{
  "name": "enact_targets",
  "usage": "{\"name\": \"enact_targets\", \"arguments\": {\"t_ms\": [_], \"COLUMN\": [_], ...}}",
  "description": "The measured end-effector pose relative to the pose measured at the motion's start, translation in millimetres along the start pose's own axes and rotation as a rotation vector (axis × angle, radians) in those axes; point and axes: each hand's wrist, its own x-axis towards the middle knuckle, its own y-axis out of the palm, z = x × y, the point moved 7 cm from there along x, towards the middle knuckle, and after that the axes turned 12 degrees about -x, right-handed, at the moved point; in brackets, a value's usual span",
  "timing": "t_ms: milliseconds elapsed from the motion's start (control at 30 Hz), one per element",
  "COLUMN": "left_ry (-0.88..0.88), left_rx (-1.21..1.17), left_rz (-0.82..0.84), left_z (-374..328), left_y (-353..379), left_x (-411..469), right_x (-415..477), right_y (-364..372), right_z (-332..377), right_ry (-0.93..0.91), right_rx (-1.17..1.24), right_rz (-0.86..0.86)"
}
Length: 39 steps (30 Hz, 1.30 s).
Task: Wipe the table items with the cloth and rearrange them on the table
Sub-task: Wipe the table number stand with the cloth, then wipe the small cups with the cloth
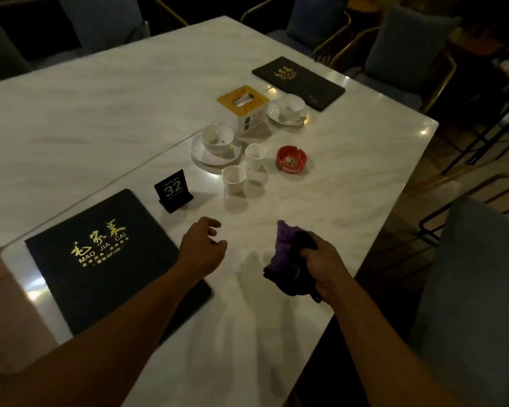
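A white marble table (100, 113) stands in a dim room, grey chairs (406, 45) at its far side. Mid-table, a cup (233, 179) and a second cup (255, 156) look empty. A bowl (217, 138) on a plate (200, 155) holds crumbs. The red ashtray (291, 159) has contents too small to make out. The right hand (325, 264) grips the purple cloth (285, 254) over the near edge. The left hand (203, 248) hovers loosely curled, holding nothing.

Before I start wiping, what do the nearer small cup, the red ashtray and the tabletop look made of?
The nearer small cup: probably glazed white ceramic, smooth, opaque. The red ashtray: glossy, likely glass or glazed ceramic; highlights on its rim. The tabletop: polished marble or marble-look stone, pale veining and lamp reflections.
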Motion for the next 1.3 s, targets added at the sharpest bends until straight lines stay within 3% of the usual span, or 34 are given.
{"name": "enact_targets", "arguments": {"t_ms": [167, 267, 433, 733, 900, 1167, 1300], "left_ry": [0.019, 0.013, -0.032, -0.155, -0.141, -0.166, -0.064], "left_rx": [0.022, 0.030, 0.008, -0.123, -0.104, -0.113, -0.160], "left_rz": [0.004, -0.024, -0.099, -0.363, -0.368, -0.468, -0.485], "left_z": [-13, -20, -25, -11, -17, -15, -22], "left_y": [-4, -1, 23, 59, 72, 75, 75], "left_x": [9, 24, 77, 176, 193, 198, 185], "right_x": [-1, 9, 68, 194, 217, 235, 239], "right_y": [13, 16, -7, -10, -16, -19, -21], "right_z": [-9, -4, 16, 41, 50, 65, 80], "right_ry": [0.204, 0.233, 0.093, 0.157, 0.236, 0.264, 0.249], "right_rx": [0.445, 0.523, 0.333, 0.121, 0.064, -0.079, -0.108], "right_rz": [0.214, 0.233, 0.210, 0.551, 0.639, 0.638, 0.622]}}
